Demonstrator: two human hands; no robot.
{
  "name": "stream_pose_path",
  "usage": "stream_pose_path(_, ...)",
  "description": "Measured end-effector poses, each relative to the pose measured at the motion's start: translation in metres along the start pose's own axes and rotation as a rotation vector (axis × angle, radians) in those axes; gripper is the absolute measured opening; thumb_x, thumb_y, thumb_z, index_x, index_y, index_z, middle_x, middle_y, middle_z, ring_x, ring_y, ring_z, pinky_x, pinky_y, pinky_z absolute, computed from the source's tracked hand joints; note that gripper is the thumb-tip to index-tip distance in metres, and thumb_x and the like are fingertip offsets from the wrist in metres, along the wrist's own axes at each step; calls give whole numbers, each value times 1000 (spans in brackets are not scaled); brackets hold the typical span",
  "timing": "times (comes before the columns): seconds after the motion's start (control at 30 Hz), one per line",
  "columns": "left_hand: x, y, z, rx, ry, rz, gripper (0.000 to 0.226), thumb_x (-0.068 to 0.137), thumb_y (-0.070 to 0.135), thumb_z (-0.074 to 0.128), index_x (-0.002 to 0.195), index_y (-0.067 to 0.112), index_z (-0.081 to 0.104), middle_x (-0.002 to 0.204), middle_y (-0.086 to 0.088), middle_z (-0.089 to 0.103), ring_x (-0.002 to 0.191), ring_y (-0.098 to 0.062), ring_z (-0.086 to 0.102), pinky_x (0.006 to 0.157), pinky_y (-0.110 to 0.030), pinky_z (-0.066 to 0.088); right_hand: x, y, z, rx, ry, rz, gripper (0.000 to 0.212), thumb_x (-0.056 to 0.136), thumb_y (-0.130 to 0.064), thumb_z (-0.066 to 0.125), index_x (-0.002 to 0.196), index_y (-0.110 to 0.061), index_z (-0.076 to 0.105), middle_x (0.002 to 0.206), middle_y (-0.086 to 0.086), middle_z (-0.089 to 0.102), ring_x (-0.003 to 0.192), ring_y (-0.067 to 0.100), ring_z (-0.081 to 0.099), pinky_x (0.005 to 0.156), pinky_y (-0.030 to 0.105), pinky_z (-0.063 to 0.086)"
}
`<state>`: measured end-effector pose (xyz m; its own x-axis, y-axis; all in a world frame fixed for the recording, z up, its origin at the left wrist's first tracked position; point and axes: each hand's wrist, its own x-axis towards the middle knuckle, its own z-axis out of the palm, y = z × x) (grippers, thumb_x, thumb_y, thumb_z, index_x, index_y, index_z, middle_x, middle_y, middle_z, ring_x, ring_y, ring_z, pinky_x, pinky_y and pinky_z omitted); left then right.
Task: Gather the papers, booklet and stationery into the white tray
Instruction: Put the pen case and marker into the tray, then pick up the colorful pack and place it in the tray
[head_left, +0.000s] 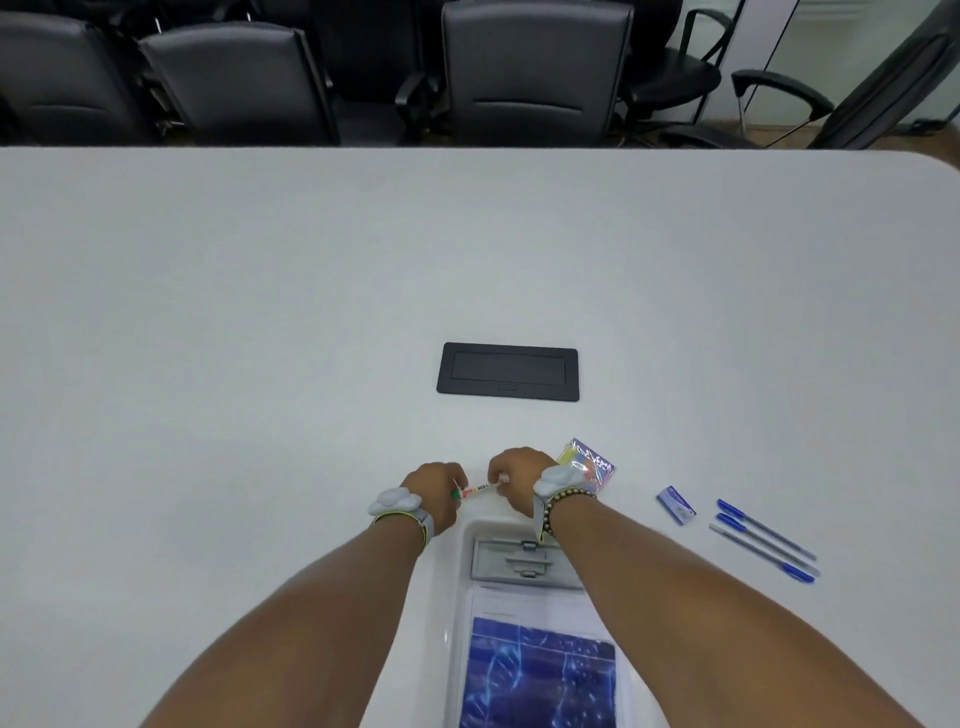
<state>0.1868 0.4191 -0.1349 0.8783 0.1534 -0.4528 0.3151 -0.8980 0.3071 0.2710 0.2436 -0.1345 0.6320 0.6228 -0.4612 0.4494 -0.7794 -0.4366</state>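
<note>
The white tray lies at the near edge of the table, with a grey clipboard clip, white papers and a blue-covered booklet in it. Just beyond its far rim, my left hand and my right hand each pinch one end of a small multicoloured pen-like item. To the right of my right hand lies a shiny packet of coloured notes, partly hidden by the wrist. Further right on the table are a small blue eraser box and three blue pens.
A black cable hatch is set flush in the table beyond my hands. Black office chairs line the far edge of the white table. Both wrists wear white bands.
</note>
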Motion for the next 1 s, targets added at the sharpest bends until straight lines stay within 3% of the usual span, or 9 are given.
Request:
stream_pose_path(0.17,-21,5,-12,-42,142,172,24,88,15,64,110,24,65,110,-1,66,101,-23,60,84,-31,49,-30,12,-6,-24,213,-242,17,91,-19,59,106,-22,64,103,1,63,96,26,59,84,36,49)
stream_pose_path(0.37,-55,19,-25,-44,184,536,21,79,28,68,101,28,70,95,9,68,82,-12,61,73,-24,49,-99,29,-11,-83,344,-489,15,83,-24,63,98,-21,62,89,-1,61,77,21,57,68,32,49)
stream_pose_path(0.47,-73,33,-15,57,96,618,24,82,31,67,104,28,74,99,6,72,87,-18,67,76,-26,54,-132,39,10,-93,311,-415,19,84,-28,65,101,-23,65,94,-1,65,79,22,63,66,35,54)
stream_pose_path(0.63,-82,43,23,287,-6,489,27,98,26,55,113,18,76,119,-8,67,109,-31,65,83,-36,55,-146,41,44,-255,170,-246,25,96,-15,58,117,-11,70,114,12,64,96,35,62,74,43,56)
stream_pose_path(0.73,-82,50,34,349,-1,410,23,97,17,56,107,8,74,116,-12,65,108,-33,65,78,-36,54,-145,35,48,-398,210,-191,22,90,-11,58,107,-12,72,112,12,54,95,34,56,63,39,49)
stream_pose_path(0.8,-79,52,34,339,7,409,24,93,24,56,99,13,77,109,-7,68,100,-29,68,74,-31,54,-143,34,47,-383,217,-193,19,90,-17,57,100,-12,73,107,10,54,91,33,57,62,39,50)
stream_pose_path(0.87,-75,57,27,249,45,439,28,88,38,56,96,22,78,100,0,70,89,-24,70,71,-28,54,-141,38,42,-240,318,-208,22,91,-28,56,96,-17,74,100,3,59,86,27,61,62,36,51)
stream_pose_path(0.93,-67,66,18,92,99,457,27,85,43,57,96,27,75,95,6,70,84,-19,68,70,-27,53,-135,43,32,-5,553,-165,18,87,-32,61,96,-22,74,94,-2,64,82,21,63,65,33,53)
stream_pose_path(1.0,-53,77,10,-32,147,452,26,87,45,56,101,30,72,97,8,69,91,-16,64,76,-29,54,-123,52,16,139,634,4,20,86,-34,62,101,-23,70,99,-3,63,89,19,63,75,31,53)
